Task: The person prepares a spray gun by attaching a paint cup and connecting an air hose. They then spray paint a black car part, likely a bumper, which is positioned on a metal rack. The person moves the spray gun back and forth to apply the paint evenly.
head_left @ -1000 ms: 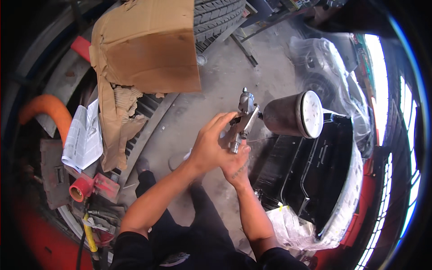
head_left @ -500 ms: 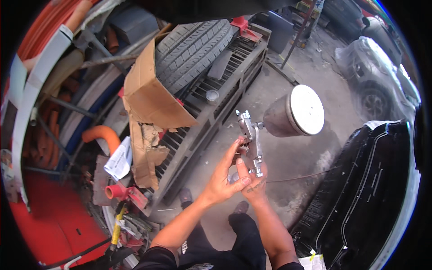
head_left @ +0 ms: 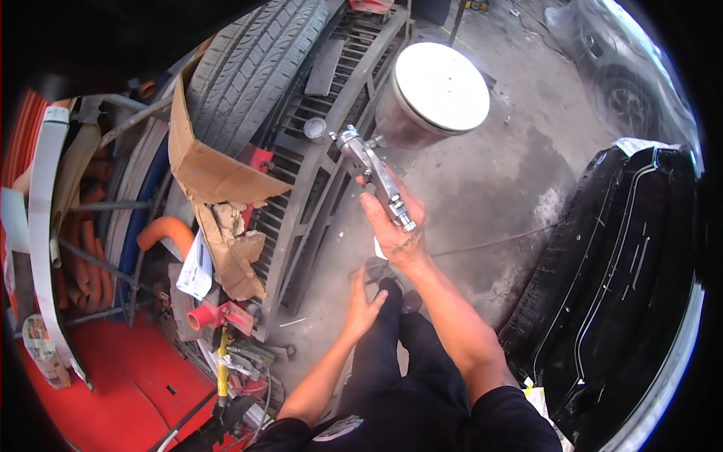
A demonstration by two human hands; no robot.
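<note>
My right hand [head_left: 399,230] grips a silver spray gun [head_left: 372,167] by its handle, most of which is hidden behind the fingers. A grey metal paint cup [head_left: 407,120] is joined to the gun and leans to the right, topped by a round white lid [head_left: 443,84]. Lower down, my left hand [head_left: 363,305] hangs apart from the gun. Its fingers are loosely bent, thumb apart, with nothing plainly held. Just below my right hand shows a small white piece [head_left: 379,248]; I cannot tell what it is.
At left, a slatted grey metal rack [head_left: 301,177] bears a tire [head_left: 252,71], torn cardboard [head_left: 218,177] and a small round can [head_left: 315,128]. A black panel [head_left: 610,264] stands at right, a hose [head_left: 497,242] crosses the floor, and a plastic-covered car [head_left: 617,75] is beyond.
My left hand has come off the spray gun and dropped down. My right hand has carried the gun up and left in view, tilting it. The view has shifted and my feet have moved.
</note>
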